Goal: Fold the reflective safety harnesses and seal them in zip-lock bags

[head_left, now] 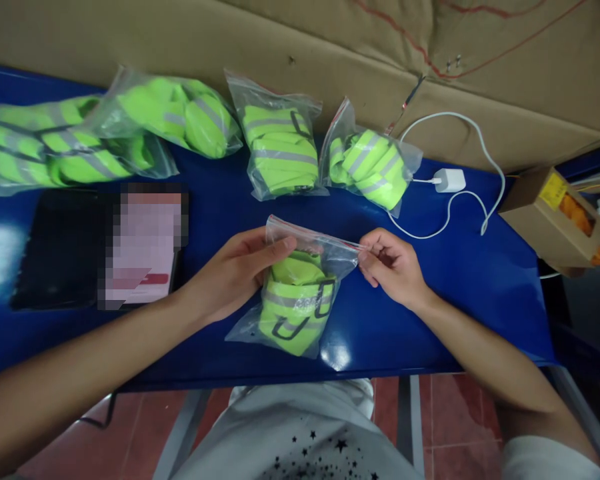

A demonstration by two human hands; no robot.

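Observation:
A clear zip bag (300, 230) lies near the front of the blue table, tilted toward me. Inside it is a folded fluorescent yellow-green item (297, 303) with grey reflective stripes and black buckles. My left hand (253, 263) grips the bag's left side, thumb on the front of the plastic and the other fingers behind it. At the right end of the red-lined zip strip, my right hand (387, 263) pinches the bag's corner between thumb and fingers.
Along the back lie similar filled bags (283, 150). A phone (145, 247) and a black case (55, 250) are at left. A white charger (450, 180) with a looping cable sits at back right, near a cardboard box (550, 220). A brown-covered wall (305, 40) rises behind the table (460, 320).

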